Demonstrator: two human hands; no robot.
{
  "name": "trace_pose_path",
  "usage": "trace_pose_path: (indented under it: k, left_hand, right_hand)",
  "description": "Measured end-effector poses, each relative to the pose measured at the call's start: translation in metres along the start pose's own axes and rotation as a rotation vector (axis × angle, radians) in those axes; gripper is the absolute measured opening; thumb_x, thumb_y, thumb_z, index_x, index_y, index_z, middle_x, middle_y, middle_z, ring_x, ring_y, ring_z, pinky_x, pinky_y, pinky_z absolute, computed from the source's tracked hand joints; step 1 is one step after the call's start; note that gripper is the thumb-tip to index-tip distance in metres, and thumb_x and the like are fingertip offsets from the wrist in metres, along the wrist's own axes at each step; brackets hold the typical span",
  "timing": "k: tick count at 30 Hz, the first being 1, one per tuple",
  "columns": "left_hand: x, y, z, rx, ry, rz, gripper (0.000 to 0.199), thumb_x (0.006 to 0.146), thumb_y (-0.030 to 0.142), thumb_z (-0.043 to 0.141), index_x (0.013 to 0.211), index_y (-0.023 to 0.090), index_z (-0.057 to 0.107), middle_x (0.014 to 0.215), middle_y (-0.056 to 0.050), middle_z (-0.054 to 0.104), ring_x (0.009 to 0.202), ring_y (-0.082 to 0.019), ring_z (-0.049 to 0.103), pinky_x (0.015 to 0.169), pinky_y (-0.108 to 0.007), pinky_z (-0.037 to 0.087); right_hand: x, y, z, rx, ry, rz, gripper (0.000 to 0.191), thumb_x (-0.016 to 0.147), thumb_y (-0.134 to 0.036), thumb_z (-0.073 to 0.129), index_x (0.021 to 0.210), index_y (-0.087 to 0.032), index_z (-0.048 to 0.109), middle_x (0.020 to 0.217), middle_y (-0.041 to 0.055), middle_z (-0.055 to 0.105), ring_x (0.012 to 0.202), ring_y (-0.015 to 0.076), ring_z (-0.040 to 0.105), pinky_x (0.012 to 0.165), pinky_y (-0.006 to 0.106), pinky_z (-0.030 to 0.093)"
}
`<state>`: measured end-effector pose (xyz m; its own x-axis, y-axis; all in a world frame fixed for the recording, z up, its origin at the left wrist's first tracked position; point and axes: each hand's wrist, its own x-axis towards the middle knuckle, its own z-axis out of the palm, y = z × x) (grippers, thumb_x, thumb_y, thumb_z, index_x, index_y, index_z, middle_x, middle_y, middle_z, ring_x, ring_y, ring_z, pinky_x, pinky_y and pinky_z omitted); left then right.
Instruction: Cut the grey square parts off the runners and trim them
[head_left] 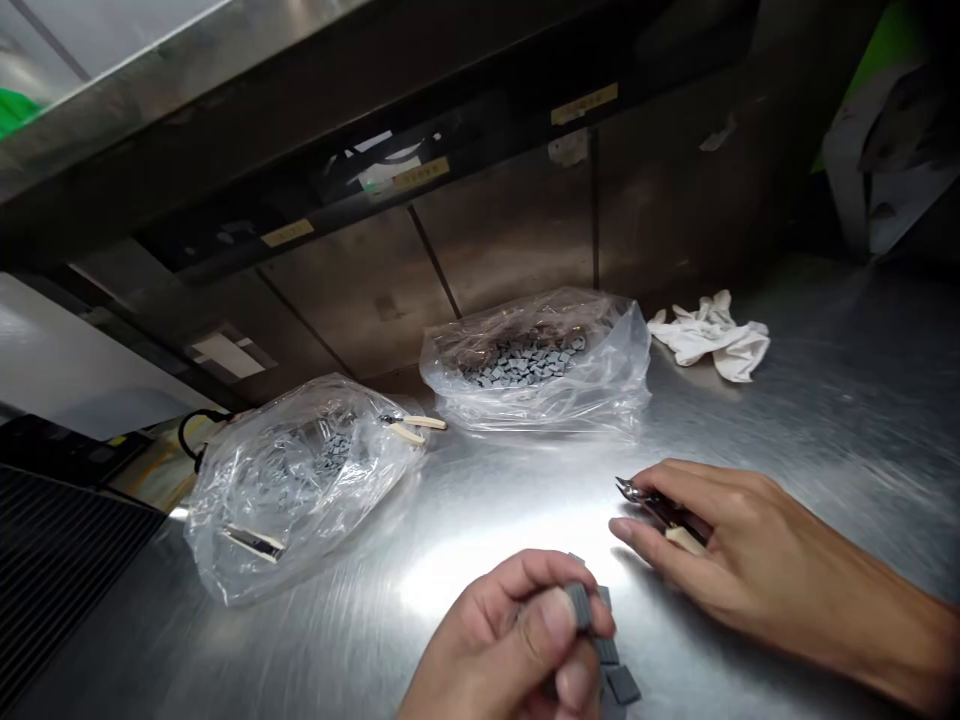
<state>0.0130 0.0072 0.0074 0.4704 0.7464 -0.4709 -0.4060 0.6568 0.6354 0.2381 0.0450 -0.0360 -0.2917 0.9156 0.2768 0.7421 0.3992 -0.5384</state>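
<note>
At the lower middle, my left hand is closed, pinching a small grey ribbed square piece between thumb and fingertips. More grey square pieces show just below and beside those fingers; part of them is hidden by the hand. To the right, my right hand wraps round a pair of side cutters with cream handles. The cutters' metal jaws point left, toward the left hand but apart from it. My right thumb is stretched along the near side of the tool.
A clear plastic bag of grey pieces stands at the back. Left of it lies another clear bag, with cream-handled cutters and a small dark tool on it. White gloves lie on the metal table. A metal shelf overhangs.
</note>
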Motion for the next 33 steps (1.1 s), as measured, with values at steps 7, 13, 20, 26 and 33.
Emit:
trace_pose_path:
  k: [7,13,20,26,33]
  left_hand:
    - [0.016,-0.008,-0.002,0.103,0.176,0.173,0.037,0.068,0.032,0.091,0.09,0.015,0.067,0.073,-0.002,0.069,0.045,-0.002,0.04,0.043,-0.017,0.025]
    - [0.012,-0.009,-0.003,0.29,0.31,0.193,0.037,0.074,0.033,0.087,0.103,0.016,0.072,0.071,-0.001,0.066,0.05,-0.003,0.043,0.05,-0.017,0.031]
    - [0.012,-0.009,-0.007,0.411,0.368,0.217,0.035,0.076,0.034,0.084,0.105,0.017,0.074,0.076,-0.001,0.065,0.056,-0.005,0.045,0.052,-0.018,0.033]
    - [0.015,-0.009,-0.007,0.452,0.401,0.236,0.028,0.075,0.032,0.084,0.098,0.018,0.075,0.069,0.003,0.059,0.054,-0.005,0.043,0.052,-0.019,0.033]
    - [0.016,-0.012,-0.004,0.523,0.432,0.25,0.026,0.073,0.032,0.085,0.093,0.018,0.075,0.071,0.002,0.062,0.054,-0.006,0.044,0.053,-0.02,0.035]
  right_hand:
    - [-0.007,-0.009,-0.012,-0.014,-0.17,0.012,0.024,0.087,-0.025,0.058,0.11,-0.022,0.063,0.1,0.0045,0.067,0.085,0.0209,0.065,0.07,0.033,0.049]
    - [-0.004,-0.003,-0.011,0.033,-0.124,-0.119,0.026,0.087,-0.012,0.054,0.108,-0.02,0.066,0.096,0.0041,0.069,0.081,0.019,0.064,0.075,0.033,0.048]
    - [-0.009,-0.012,-0.003,-0.052,-0.033,-0.279,0.022,0.088,-0.014,0.051,0.103,-0.018,0.066,0.087,0.0051,0.065,0.074,0.0203,0.06,0.069,0.036,0.048]
    - [-0.013,-0.021,0.004,-0.237,0.039,-0.366,0.031,0.085,-0.013,0.049,0.113,-0.015,0.064,0.084,0.0058,0.064,0.072,0.0239,0.062,0.065,0.039,0.047]
    - [-0.013,-0.028,0.007,-0.28,0.038,-0.37,0.034,0.083,-0.012,0.053,0.115,-0.014,0.064,0.082,0.0054,0.065,0.07,0.0245,0.063,0.064,0.038,0.046]
